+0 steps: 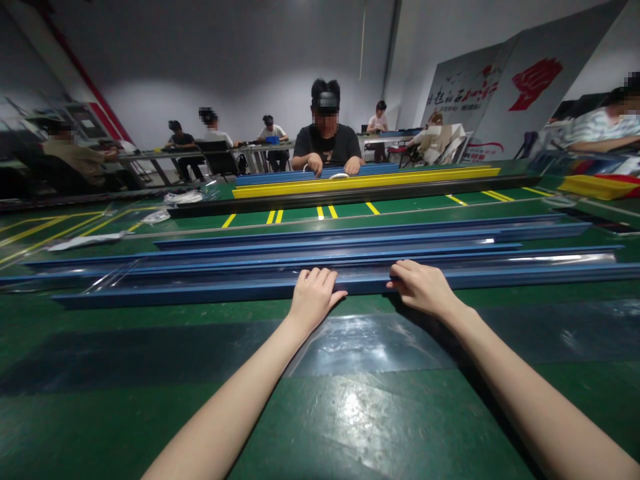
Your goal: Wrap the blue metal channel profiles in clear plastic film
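Across the green table lies a long blue channel strip (pixel 210 293), nearest of several similar strips, its trough glossy as if lined with clear film. My left hand (pixel 315 293) is closed over its near wall, fingers on the trough side and thumb on the near side. My right hand (pixel 420 285) is a short way to the right, fingers curled at the same wall; its fingertips are partly hidden. In front of the strip, a long clear plastic sheet (pixel 360 343) lies flat under my wrists and reaches toward both sides.
More blue strips (pixel 350 241) lie just behind. Farther back are a yellow strip (pixel 370 182) and a black strip (pixel 440 190). A person (pixel 327 137) works opposite with both hands on a blue strip. Plastic bags (pixel 185 198) lie at left, a yellow tray (pixel 595 187) at right.
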`<state>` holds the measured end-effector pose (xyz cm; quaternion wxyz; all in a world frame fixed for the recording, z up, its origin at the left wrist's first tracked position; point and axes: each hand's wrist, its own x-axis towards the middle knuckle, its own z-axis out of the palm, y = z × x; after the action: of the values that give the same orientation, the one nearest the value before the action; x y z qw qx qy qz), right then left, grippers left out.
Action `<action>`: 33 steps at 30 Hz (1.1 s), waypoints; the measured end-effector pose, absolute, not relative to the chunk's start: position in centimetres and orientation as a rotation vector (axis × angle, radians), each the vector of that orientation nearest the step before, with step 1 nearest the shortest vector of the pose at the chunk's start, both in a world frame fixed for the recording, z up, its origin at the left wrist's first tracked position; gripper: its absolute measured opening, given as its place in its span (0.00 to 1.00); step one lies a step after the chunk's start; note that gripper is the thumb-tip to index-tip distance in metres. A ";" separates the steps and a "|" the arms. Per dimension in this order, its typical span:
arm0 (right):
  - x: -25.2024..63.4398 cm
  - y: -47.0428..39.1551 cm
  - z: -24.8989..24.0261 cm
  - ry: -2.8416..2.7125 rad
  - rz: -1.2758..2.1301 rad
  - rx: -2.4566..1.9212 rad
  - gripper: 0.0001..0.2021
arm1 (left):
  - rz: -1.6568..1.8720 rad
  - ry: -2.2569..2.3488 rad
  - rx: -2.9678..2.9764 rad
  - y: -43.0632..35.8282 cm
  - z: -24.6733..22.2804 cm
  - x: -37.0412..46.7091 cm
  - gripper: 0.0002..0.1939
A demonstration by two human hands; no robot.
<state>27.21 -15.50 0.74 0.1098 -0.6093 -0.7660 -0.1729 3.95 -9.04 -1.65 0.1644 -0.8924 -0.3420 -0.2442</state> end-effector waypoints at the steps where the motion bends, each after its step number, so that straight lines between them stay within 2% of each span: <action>1: 27.6 -15.6 0.8 -2.243 -0.512 -1.811 0.07 | -0.685 -0.987 -2.536 -9.0 -1.7 4.0 0.18; 12: 27.6 -15.8 0.8 -2.246 -0.516 -1.892 0.07 | -0.627 -1.068 -2.478 -9.1 -1.6 4.2 0.18; 21: 25.4 -14.8 0.1 -2.246 -0.543 -1.687 0.15 | -0.640 -1.066 -2.467 -9.1 -1.7 4.2 0.18; 33: 26.2 -15.0 0.8 -2.285 -0.588 -1.723 0.11 | -0.782 -0.914 -2.552 -8.9 -1.7 4.1 0.19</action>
<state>26.24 -15.01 0.81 0.1099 -0.5862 -0.7773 -0.2002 4.07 -8.91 -1.67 0.1594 -0.8930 -0.3198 -0.2737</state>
